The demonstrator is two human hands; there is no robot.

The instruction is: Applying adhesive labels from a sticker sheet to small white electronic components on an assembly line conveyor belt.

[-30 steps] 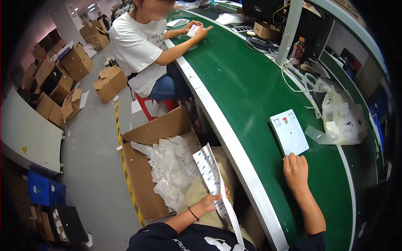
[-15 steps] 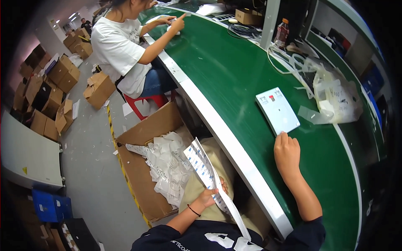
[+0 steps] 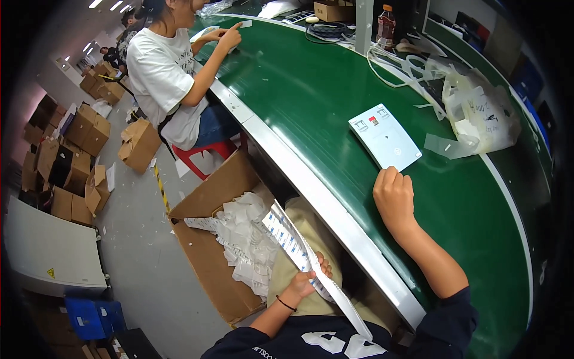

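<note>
Right hand point(image 3: 393, 194) of mine lies knuckles up on the green conveyor belt point(image 3: 311, 96), fingers curled, holding nothing, just below the white flat panel point(image 3: 385, 136). Left hand point(image 3: 308, 280) grips a long strip of stickers point(image 3: 293, 245) over my lap. Open cardboard box point(image 3: 206, 251) of white scraps sits left; crumpled plastic bag point(image 3: 481, 116) beyond the panel.

Long label strip point(image 3: 299, 248) across lap

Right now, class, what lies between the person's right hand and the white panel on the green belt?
In the head view, only a narrow strip of bare green belt separates the right hand from the white panel; nothing else lies between them.
</note>
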